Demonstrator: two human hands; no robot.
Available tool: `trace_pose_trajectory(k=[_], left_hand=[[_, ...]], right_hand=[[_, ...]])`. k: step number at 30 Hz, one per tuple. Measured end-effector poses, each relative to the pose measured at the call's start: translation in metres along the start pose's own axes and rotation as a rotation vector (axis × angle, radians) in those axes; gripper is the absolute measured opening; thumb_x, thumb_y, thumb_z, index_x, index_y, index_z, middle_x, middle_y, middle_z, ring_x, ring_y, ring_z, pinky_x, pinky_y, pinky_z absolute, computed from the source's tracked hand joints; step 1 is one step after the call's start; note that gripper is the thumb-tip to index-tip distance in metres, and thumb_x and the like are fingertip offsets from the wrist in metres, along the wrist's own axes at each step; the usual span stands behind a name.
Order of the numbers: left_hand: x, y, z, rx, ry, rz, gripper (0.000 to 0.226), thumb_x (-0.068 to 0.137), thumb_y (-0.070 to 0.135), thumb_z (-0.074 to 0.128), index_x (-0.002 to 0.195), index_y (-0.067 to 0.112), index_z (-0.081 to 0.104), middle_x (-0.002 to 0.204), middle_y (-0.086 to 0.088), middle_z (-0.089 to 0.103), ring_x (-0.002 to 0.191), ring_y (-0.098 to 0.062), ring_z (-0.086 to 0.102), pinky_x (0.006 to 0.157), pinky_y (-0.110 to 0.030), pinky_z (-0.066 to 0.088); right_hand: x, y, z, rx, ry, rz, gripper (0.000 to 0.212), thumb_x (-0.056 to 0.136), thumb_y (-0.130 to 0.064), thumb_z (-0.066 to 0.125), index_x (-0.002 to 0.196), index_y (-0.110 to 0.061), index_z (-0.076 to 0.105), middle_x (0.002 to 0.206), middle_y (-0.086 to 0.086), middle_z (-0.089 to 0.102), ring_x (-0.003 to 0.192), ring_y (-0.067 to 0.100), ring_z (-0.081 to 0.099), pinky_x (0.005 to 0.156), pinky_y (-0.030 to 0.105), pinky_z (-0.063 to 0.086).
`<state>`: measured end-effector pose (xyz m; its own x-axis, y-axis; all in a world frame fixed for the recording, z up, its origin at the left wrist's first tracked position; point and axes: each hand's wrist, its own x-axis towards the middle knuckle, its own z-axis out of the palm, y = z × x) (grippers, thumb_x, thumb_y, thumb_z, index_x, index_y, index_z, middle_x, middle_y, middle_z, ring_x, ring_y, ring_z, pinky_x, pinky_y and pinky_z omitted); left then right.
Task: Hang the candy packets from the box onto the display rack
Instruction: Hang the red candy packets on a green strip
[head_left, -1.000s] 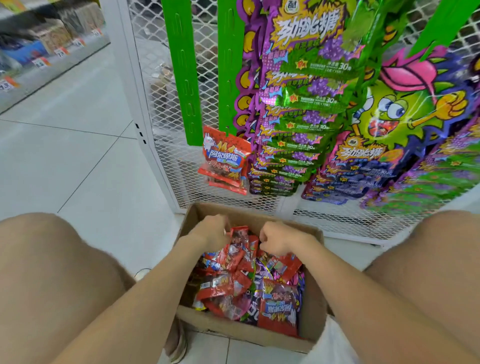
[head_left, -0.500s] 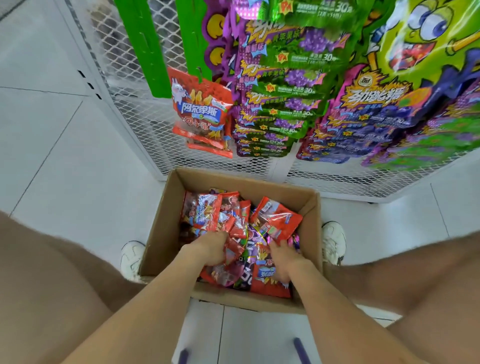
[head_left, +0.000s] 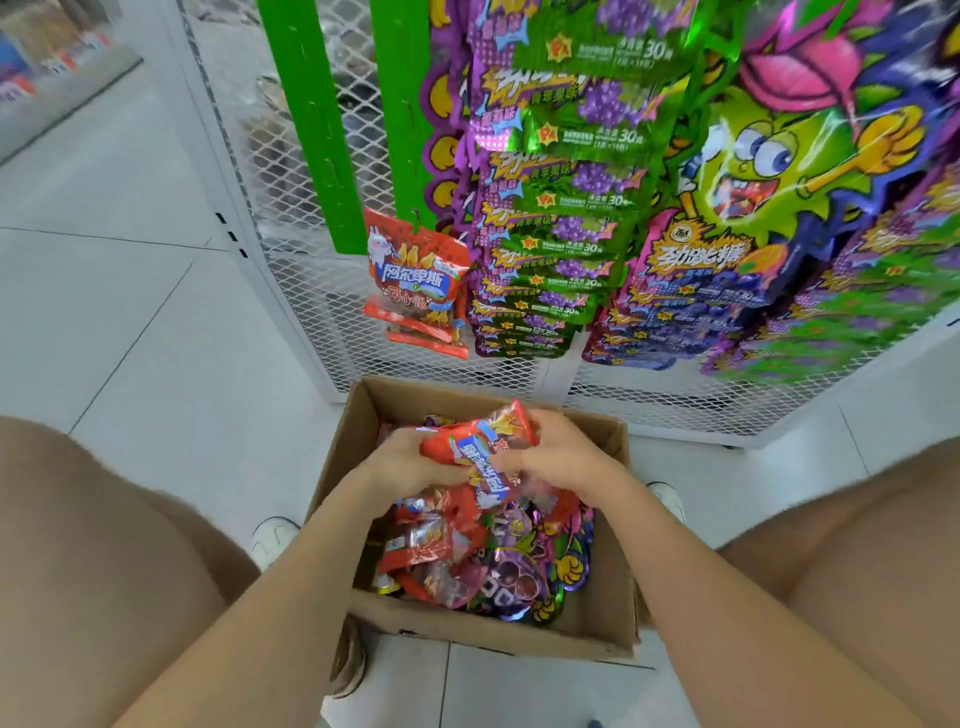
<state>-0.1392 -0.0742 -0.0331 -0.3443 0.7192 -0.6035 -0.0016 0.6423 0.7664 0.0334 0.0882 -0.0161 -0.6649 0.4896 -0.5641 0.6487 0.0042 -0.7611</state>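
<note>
An open cardboard box (head_left: 597, 631) sits on the floor between my knees, holding several red and purple candy packets (head_left: 467, 561). Above the box, my left hand (head_left: 402, 462) and my right hand (head_left: 561, 457) both grip one red candy packet (head_left: 475, 441) with a blue label. A few matching red packets (head_left: 415, 283) hang from a green strip (head_left: 400, 104) on the white mesh display rack (head_left: 311, 291).
Purple and green candy bags (head_left: 561, 208) hang densely on the rack to the right. A second green strip (head_left: 306, 119) hangs bare at the left. White tiled floor (head_left: 130, 312) spreads to the left. My white shoes (head_left: 272, 538) flank the box.
Both hands rose out of the pile of packets, lifting one red packet above the box. The camera tilted up toward the rack.
</note>
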Motion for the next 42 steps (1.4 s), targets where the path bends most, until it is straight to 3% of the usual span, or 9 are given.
trace_pose_trajectory(k=[5,10,13,16,19,24,31,36,42], left_hand=[[-0.033,0.047,-0.029,-0.055,0.079,0.281,0.013,0.091,0.007,0.082,0.104,0.011,0.081,0.102,-0.013,0.082,0.092,-0.024,0.078,0.087,-0.042,0.064],[-0.065,0.108,-0.053,0.489,0.117,0.586,0.008,0.096,0.012,0.076,0.089,0.015,0.076,0.077,-0.002,0.070,0.069,-0.004,0.055,0.069,-0.026,0.043],[-0.088,0.141,-0.061,0.510,0.180,0.629,0.014,0.085,0.013,0.089,0.091,0.016,0.077,0.079,0.005,0.076,0.072,-0.004,0.068,0.066,-0.018,0.049],[-0.098,0.157,-0.073,0.418,0.261,0.600,0.028,0.078,0.020,0.095,0.093,0.021,0.072,0.078,0.002,0.077,0.073,-0.014,0.073,0.069,-0.029,0.057],[-0.090,0.168,-0.088,0.516,0.515,0.596,0.026,0.094,0.013,0.079,0.117,0.020,0.071,0.101,0.003,0.074,0.088,-0.019,0.070,0.084,-0.036,0.058],[-0.068,0.183,-0.103,0.590,0.644,0.481,0.077,0.084,-0.021,0.052,0.153,0.012,0.045,0.152,-0.009,0.056,0.140,-0.029,0.053,0.111,-0.043,0.048],[-0.035,0.195,-0.091,0.306,0.742,0.620,0.047,0.093,0.033,0.081,0.129,0.016,0.055,0.106,0.001,0.065,0.088,-0.010,0.064,0.070,-0.019,0.044],[-0.037,0.193,-0.097,0.303,0.766,0.613,0.035,0.095,0.057,0.070,0.084,0.026,0.056,0.086,0.007,0.062,0.085,-0.020,0.059,0.069,-0.036,0.038],[-0.063,0.182,-0.099,0.242,0.570,0.598,0.024,0.107,0.047,0.058,0.089,0.031,0.056,0.076,0.012,0.054,0.073,-0.009,0.055,0.070,-0.038,0.046]], right_hand=[[-0.024,-0.042,-0.027,-0.013,-0.018,-0.040,0.075,0.052,-0.041,0.104,0.115,-0.020,0.071,0.114,0.007,0.077,0.104,0.026,0.073,0.087,0.042,0.061],[-0.062,-0.112,-0.047,-0.041,-0.105,-0.305,0.033,0.079,-0.030,0.092,0.108,-0.025,0.078,0.094,-0.005,0.081,0.095,0.016,0.076,0.090,0.035,0.058],[-0.073,-0.136,-0.040,-0.278,-0.061,-0.479,0.019,0.082,-0.038,0.088,0.087,-0.024,0.076,0.068,-0.007,0.067,0.066,0.008,0.061,0.069,0.029,0.047],[-0.074,-0.154,-0.045,-0.546,0.025,-0.540,0.038,0.084,-0.042,0.084,0.066,-0.017,0.061,0.055,-0.006,0.050,0.052,0.010,0.045,0.055,0.031,0.034],[-0.076,-0.172,-0.058,-0.785,0.077,-0.533,0.038,0.086,-0.035,0.082,0.061,-0.017,0.059,0.052,-0.004,0.051,0.050,0.012,0.046,0.053,0.031,0.036],[-0.069,-0.179,-0.073,-0.931,0.227,-0.532,0.032,0.086,-0.029,0.080,0.067,-0.008,0.065,0.056,0.009,0.055,0.060,0.028,0.058,0.061,0.038,0.052],[-0.054,-0.191,-0.065,-0.757,0.351,-0.611,0.014,0.081,-0.024,0.073,0.072,-0.016,0.068,0.057,0.009,0.060,0.060,0.029,0.060,0.066,0.043,0.058],[-0.059,-0.199,-0.062,-0.575,0.286,-0.649,0.014,0.098,-0.026,0.068,0.085,-0.021,0.074,0.063,0.004,0.065,0.056,0.019,0.058,0.055,0.030,0.044],[-0.060,-0.198,-0.040,-0.527,0.317,-0.706,0.027,0.102,-0.036,0.065,0.083,-0.019,0.073,0.062,-0.005,0.059,0.066,0.019,0.054,0.063,0.029,0.032]])
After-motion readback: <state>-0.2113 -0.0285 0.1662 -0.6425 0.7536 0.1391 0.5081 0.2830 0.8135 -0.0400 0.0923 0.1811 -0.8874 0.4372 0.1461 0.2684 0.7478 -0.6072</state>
